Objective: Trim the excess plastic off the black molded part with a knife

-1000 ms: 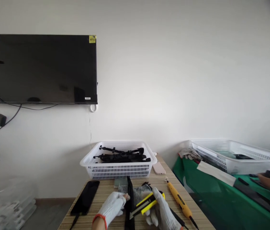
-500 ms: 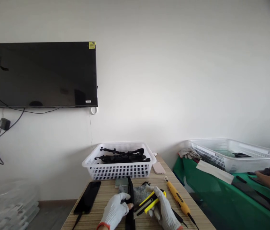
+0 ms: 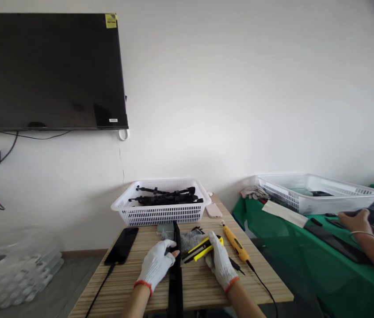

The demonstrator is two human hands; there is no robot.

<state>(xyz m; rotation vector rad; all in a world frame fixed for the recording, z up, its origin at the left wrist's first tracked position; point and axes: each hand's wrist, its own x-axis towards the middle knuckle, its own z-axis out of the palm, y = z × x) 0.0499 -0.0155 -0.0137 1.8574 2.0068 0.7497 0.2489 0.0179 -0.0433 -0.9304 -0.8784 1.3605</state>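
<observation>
In a white knit glove with an orange cuff, my left hand (image 3: 156,264) is closed around a long black plastic strip (image 3: 175,285). The strip runs toward me and past the table's near edge. My gloved right hand (image 3: 220,261) grips a yellow and black utility knife (image 3: 203,249), its tip pointing left, close to the strip's side. Whether the blade touches the strip I cannot tell. Behind the knife lies a grey fuzzy cloth (image 3: 188,240). A thin black tool (image 3: 236,266) rests beside my right hand.
A white basket (image 3: 162,215) of black plastic parts stands at the back. A black phone (image 3: 121,246), a pink phone (image 3: 213,210) and a yellow corded tool (image 3: 236,244) lie on the wooden table (image 3: 134,276). To the right, a co-worker's hand (image 3: 357,221) works over a green-covered table (image 3: 283,234).
My view has tipped down and turned slightly right, so more of the table shows. The knife tip sits slightly nearer the strip. More of the co-worker's arms is visible.
</observation>
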